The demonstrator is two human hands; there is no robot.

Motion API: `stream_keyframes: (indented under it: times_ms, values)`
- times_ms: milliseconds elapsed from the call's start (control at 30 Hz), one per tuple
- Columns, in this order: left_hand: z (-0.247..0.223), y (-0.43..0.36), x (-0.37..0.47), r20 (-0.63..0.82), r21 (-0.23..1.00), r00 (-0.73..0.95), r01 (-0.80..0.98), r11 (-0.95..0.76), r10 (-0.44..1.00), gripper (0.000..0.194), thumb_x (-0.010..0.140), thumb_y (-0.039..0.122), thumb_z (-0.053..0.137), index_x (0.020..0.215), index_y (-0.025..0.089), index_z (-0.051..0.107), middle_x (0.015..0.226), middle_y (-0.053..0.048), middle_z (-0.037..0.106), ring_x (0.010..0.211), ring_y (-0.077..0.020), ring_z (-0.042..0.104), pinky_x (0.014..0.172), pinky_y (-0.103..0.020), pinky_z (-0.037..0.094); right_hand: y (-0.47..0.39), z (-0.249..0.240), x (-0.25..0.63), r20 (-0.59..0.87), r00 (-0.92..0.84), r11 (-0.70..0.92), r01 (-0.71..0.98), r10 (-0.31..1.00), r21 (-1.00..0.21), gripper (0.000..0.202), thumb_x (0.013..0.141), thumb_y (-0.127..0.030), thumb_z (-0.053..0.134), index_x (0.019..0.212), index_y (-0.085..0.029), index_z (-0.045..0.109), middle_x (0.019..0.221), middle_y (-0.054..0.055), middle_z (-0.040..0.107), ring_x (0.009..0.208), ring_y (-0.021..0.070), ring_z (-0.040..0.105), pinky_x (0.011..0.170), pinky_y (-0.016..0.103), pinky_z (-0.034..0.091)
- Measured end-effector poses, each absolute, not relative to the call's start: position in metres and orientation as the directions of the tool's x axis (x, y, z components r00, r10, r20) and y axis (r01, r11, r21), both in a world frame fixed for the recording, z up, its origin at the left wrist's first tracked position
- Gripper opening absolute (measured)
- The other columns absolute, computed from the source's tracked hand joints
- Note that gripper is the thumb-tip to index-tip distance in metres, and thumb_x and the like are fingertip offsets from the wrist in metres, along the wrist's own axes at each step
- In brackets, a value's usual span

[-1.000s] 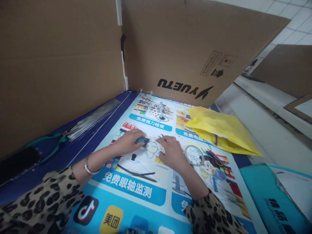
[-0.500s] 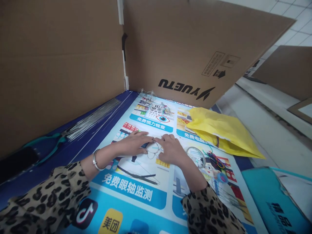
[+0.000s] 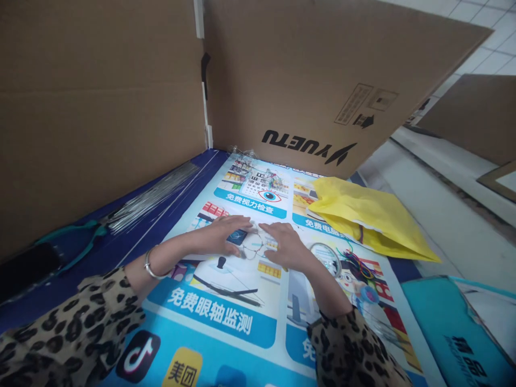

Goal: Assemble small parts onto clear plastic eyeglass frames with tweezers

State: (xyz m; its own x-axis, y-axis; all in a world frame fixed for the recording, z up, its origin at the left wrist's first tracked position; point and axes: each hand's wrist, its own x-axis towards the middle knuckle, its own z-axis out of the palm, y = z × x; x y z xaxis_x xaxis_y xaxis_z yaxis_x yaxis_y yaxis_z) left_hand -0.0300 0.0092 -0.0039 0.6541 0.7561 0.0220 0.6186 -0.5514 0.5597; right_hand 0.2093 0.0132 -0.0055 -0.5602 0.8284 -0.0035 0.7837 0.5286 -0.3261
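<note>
A thin wire shape (image 3: pixel 253 243), bent into rounded loops, lies on the printed poster between my hands. My left hand (image 3: pixel 220 236) is at its left side, thumb and fingers apart, fingertips at or very near the wire. On the other side my right hand (image 3: pixel 287 246) has its index finger stretched out toward the wire and its other fingers partly bent. Whether either hand touches the wire is hard to make out. A round coil (image 3: pixel 324 260) and a bundle of coloured cords (image 3: pixel 358 263) lie right of my right hand.
Cardboard panels (image 3: pixel 314 70) stand at the back and left. Straight wires (image 3: pixel 155 196) and teal-handled pliers (image 3: pixel 88 242) lie at left, near a black object (image 3: pixel 30 271). Tangled wire pieces (image 3: pixel 245 161) sit at the back. A yellow bag (image 3: pixel 371 215) and a teal box (image 3: pixel 439 328) are at right.
My hands have drawn apart from their meeting point over the wire, the right one moving rightward. More of the wire shape shows between them now.
</note>
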Motion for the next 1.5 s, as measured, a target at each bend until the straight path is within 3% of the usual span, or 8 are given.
stream_keyframes:
  times_ms: [100, 200, 300, 433, 733, 900, 1267, 1500]
  values:
    - [0.001, 0.013, -0.034, 0.08, 0.555, 0.601, 0.636, -0.536, 0.795, 0.056, 0.076, 0.039, 0.055, 0.127, 0.024, 0.038, 0.134, -0.007, 0.04, 0.123, -0.021, 0.034, 0.097, -0.034, 0.028, 0.017, -0.006, 0.214, 0.064, -0.531, 0.509, 0.761, 0.845, -0.403, 0.048, 0.072, -0.031, 0.053, 0.119, -0.023, 0.051, 0.106, 0.005, 0.058, 0.098, 0.0213, 0.046, 0.083, 0.035, 0.035]
    - [0.002, 0.016, -0.035, 0.107, 0.521, 0.47, 0.724, -0.452, 0.876, 0.03, 0.079, 0.037, 0.05, 0.103, 0.021, 0.056, 0.106, -0.005, 0.06, 0.1, -0.0192, 0.052, 0.084, -0.03, 0.038, 0.02, -0.007, 0.215, 0.161, -0.442, 0.462, 0.752, 0.883, -0.47, 0.028, 0.076, -0.028, 0.05, 0.101, -0.023, 0.061, 0.083, 0.002, 0.063, 0.084, 0.0176, 0.051, 0.079, 0.032, 0.038]
    - [-0.003, 0.017, -0.033, 0.073, 0.519, 0.361, 0.782, -0.344, 0.93, 0.024, 0.078, 0.039, 0.049, 0.09, 0.02, 0.058, 0.083, -0.002, 0.063, 0.076, -0.0162, 0.057, 0.065, -0.026, 0.04, 0.02, -0.01, 0.213, 0.207, -0.368, 0.419, 0.735, 0.907, -0.533, 0.02, 0.077, -0.027, 0.049, 0.09, -0.023, 0.064, 0.075, 0.0, 0.063, 0.078, 0.0158, 0.053, 0.074, 0.029, 0.04]
    - [-0.012, 0.016, -0.029, 0.032, 0.545, 0.323, 0.787, -0.287, 0.946, 0.022, 0.077, 0.041, 0.05, 0.086, 0.022, 0.057, 0.071, 0.001, 0.062, 0.066, -0.015, 0.056, 0.057, -0.024, 0.036, 0.019, -0.013, 0.21, 0.167, -0.338, 0.372, 0.75, 0.926, -0.546, 0.017, 0.075, -0.028, 0.052, 0.085, -0.024, 0.065, 0.072, -0.001, 0.062, 0.074, 0.0147, 0.054, 0.067, 0.026, 0.04]
    - [-0.017, 0.016, -0.023, 0.109, 0.553, 0.41, 0.732, -0.398, 0.905, 0.014, 0.08, 0.028, 0.045, 0.08, 0.021, 0.058, 0.073, 0.002, 0.062, 0.069, -0.0135, 0.056, 0.061, -0.023, 0.037, 0.017, -0.016, 0.202, 0.162, -0.367, 0.395, 0.756, 0.916, -0.522, 0.019, 0.076, -0.021, 0.049, 0.085, -0.024, 0.066, 0.072, 0.0, 0.061, 0.077, 0.0154, 0.053, 0.069, 0.026, 0.04]
    - [-0.022, 0.017, -0.021, 0.191, 0.477, 0.491, 0.71, -0.518, 0.85, 0.019, 0.083, 0.021, 0.039, 0.085, 0.02, 0.058, 0.085, -0.001, 0.063, 0.08, -0.015, 0.057, 0.07, -0.024, 0.039, 0.017, -0.02, 0.2, 0.202, -0.384, 0.431, 0.732, 0.901, -0.528, 0.02, 0.076, -0.019, 0.049, 0.084, -0.024, 0.066, 0.072, 0.0, 0.062, 0.079, 0.0151, 0.052, 0.07, 0.025, 0.04]
    - [-0.025, 0.019, -0.025, 0.246, 0.389, 0.486, 0.743, -0.544, 0.839, 0.02, 0.085, 0.029, 0.042, 0.093, 0.02, 0.058, 0.089, -0.003, 0.063, 0.085, -0.0167, 0.057, 0.072, -0.026, 0.043, 0.018, -0.021, 0.201, 0.207, -0.381, 0.428, 0.705, 0.901, -0.565, 0.017, 0.076, -0.023, 0.052, 0.085, -0.023, 0.065, 0.073, 0.0, 0.062, 0.075, 0.0153, 0.053, 0.069, 0.027, 0.041]
    - [-0.009, 0.016, -0.03, 0.494, 0.439, 0.354, 0.687, -0.579, 0.794, 0.019, 0.086, 0.024, 0.039, 0.091, 0.017, 0.057, 0.091, -0.005, 0.062, 0.089, -0.0152, 0.056, 0.079, -0.029, 0.044, 0.015, -0.015, 0.203, 0.348, -0.192, 0.391, 0.596, 0.917, -0.701, 0.018, 0.08, -0.03, 0.048, 0.084, -0.022, 0.064, 0.085, 0.002, 0.063, 0.079, 0.0138, 0.055, 0.073, 0.027, 0.044]
